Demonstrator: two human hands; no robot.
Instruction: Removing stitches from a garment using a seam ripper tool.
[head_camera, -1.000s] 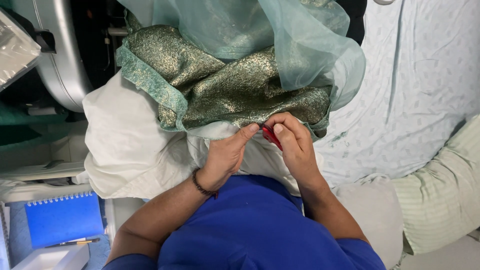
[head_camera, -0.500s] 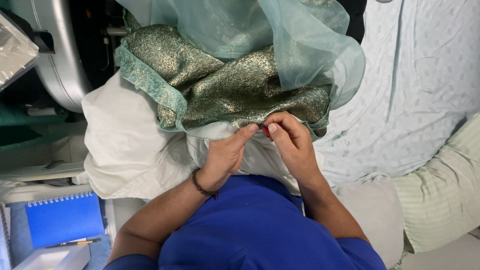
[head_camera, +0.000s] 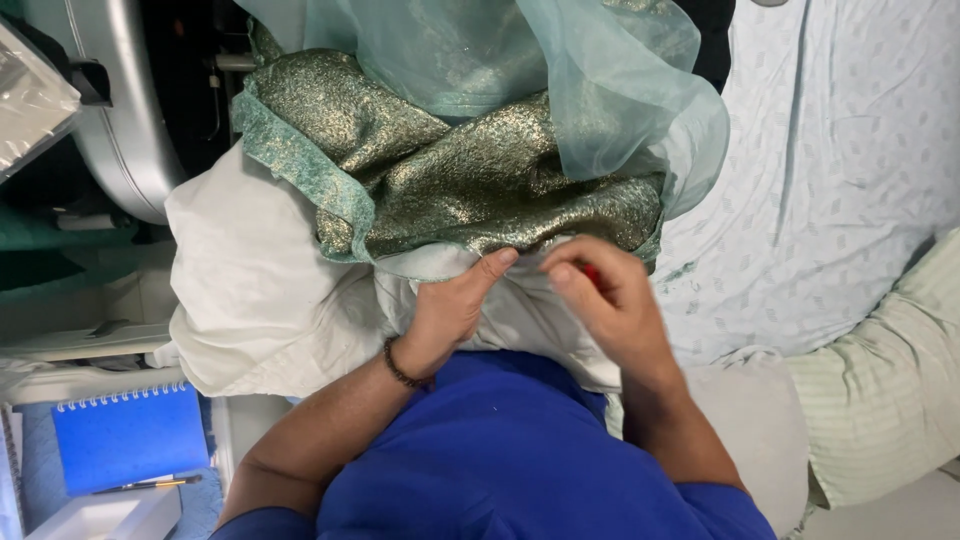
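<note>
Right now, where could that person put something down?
Bare room shows on the patterned sheet right of the gold-green fabric, above the striped pillow. The lap is crowded: white cloth, both hands, left and right.

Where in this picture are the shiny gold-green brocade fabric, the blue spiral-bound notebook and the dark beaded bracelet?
shiny gold-green brocade fabric (head_camera: 480, 185): head view, middle of its glittery surface.
blue spiral-bound notebook (head_camera: 128, 438): head view, centre of its cover.
dark beaded bracelet (head_camera: 400, 368): head view, beads across the left wrist.

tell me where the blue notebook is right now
In the head view the blue spiral notebook lies at lower left, left of the person's left arm, with a pen along its lower edge.
</note>
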